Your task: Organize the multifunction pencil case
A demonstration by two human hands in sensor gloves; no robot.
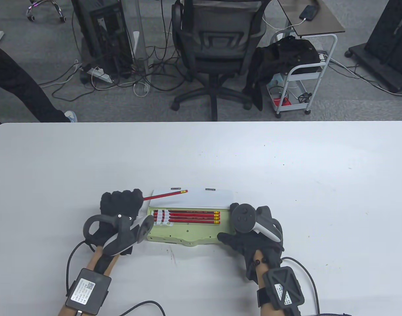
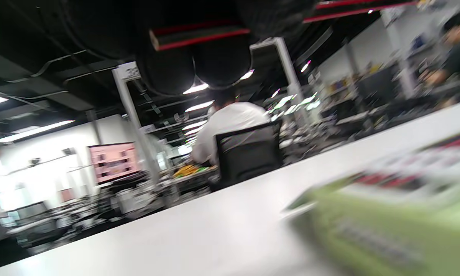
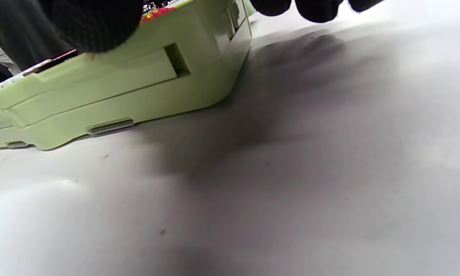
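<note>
On the white table [image 1: 89, 158], the left hand [image 1: 121, 205] sits just off the left end of the pencil case, its fingers curled tight around the sharpened end of a loose red pencil [image 1: 166, 194]; that grip lifts the pencil above the open lid, likely so it can be swung down to join the others. The pencil's long axis runs nearly left to right with a slight rise, its eraser end pointing right and a little away from the person. The left wrist view shows the same red shaft under the dark glove, with the green case blurred at lower right. The pale green pencil case [image 1: 187, 233] lies near the table's front edge between the two hands, long axis left to right, its white lid [image 1: 204, 199] folded back on the far side. Three red pencils [image 1: 191, 217] already lie in its tray, parallel to the case, eraser ends to the right. The right hand [image 1: 250, 235] brackets the case's right end, thumb on the front rim and fingers bent at the far corner, apparently steadying it; the right wrist view confirms the thumb pressing on the green rim.
</note>
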